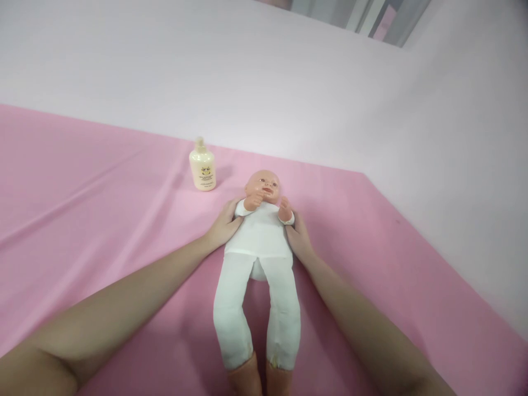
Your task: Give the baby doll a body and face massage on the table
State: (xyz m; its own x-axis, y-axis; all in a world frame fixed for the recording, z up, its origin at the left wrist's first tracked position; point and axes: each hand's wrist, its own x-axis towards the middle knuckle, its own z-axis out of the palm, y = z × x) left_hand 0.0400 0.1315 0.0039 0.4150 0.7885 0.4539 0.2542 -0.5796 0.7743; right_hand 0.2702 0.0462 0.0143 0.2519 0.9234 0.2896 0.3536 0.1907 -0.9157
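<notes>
Doll (259,242) lies on its back on the pink sheet (103,209), head pointing away from the person and legs stretched back toward them, its white cloth body and legs pale against the pink. Its two small plastic arms are bent up over its chest, near the chin. The left hand (223,225) is pressed flat against the doll's side at the shoulder, fingers loosely spread and partly tucked beneath the torso; the right hand (297,237) does the same on the opposite side, just below the doll's raised wrist. Neither hand is closed in a real grip; both cup the torso between them, and how far the fingers reach under the doll cannot be told. Beyond the doll's head and off toward the left hand's side stands a small cream bottle (202,166) with a pump top, upright, near the doll but apart from it. Behind the bottle and the doll the sheet ends at a plain pale wall (264,71), which turns a corner well off to the right hand's side. As a judgement, the soft body is the weak point: held only at the upper torso, the heavy head could loll backward and the limp legs drag on the sheet, bunching it. A sideways sweep of the left forearm or of the doll's head could also tip the bottle, since it is narrow and stands close by.
</notes>
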